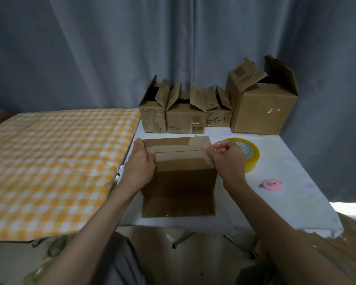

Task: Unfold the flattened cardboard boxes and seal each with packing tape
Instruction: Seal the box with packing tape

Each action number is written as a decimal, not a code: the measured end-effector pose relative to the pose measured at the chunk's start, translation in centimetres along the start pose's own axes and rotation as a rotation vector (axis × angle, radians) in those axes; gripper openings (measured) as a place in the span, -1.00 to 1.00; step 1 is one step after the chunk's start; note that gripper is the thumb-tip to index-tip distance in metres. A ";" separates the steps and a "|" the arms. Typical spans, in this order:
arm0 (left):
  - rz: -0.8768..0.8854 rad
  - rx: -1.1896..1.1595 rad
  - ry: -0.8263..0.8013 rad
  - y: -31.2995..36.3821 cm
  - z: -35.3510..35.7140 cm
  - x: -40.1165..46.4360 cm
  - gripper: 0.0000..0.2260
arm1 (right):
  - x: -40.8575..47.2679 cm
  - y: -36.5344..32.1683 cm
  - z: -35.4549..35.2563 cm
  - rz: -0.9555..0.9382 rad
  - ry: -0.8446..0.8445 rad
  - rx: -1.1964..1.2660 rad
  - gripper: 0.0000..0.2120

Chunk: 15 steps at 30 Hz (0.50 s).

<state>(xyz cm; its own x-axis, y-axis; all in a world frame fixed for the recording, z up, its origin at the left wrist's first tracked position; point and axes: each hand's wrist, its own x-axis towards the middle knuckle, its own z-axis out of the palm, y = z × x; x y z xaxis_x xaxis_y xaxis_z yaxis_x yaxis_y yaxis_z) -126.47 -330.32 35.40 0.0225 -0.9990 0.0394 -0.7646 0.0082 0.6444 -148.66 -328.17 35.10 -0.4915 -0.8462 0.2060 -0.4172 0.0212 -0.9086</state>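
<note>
The cardboard box [179, 173] stands on the white-covered desk [292, 182], close to its near edge and toward its left side, with its top flaps folded shut so that a seam runs across the top from left to right. One flap lies flat on the desk at the near foot of the box. The left hand [141, 161] presses against the box's left side, fingers laid fairly straight along the upper left edge and thumb resting on top near the seam; its grip is wide and flat, not curled round anything. The right hand [226, 159] sits at the box's upper right edge with its fingers curled; the thumb and forefinger seem to pinch something at the seam's right end, but I cannot tell what, if anything, they hold. Just behind the right hand, a roll of packing tape [250, 155] lies flat on the desk, partly hidden by the knuckles. A small pink tool [272, 184] lies nearer the right edge. Along the far edge stand three small opened boxes [185, 118] side by side, with a larger open box [263, 108] at the far right corner. To the left lies a yellow checked cloth [56, 161].
</note>
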 end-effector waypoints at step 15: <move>0.421 0.586 0.012 0.7 1.0 -4.1 -0.18 | -1.0 1.5 -0.9 -0.532 -0.391 -0.324 -0.62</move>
<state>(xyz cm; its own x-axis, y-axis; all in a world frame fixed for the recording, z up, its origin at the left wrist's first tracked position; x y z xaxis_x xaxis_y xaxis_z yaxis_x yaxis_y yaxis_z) -127.79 -326.24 34.94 -0.3458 -0.9157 0.2048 -0.9297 0.3639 0.0572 -149.47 -326.77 33.86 0.1237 -0.9125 0.3900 -0.7583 -0.3404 -0.5560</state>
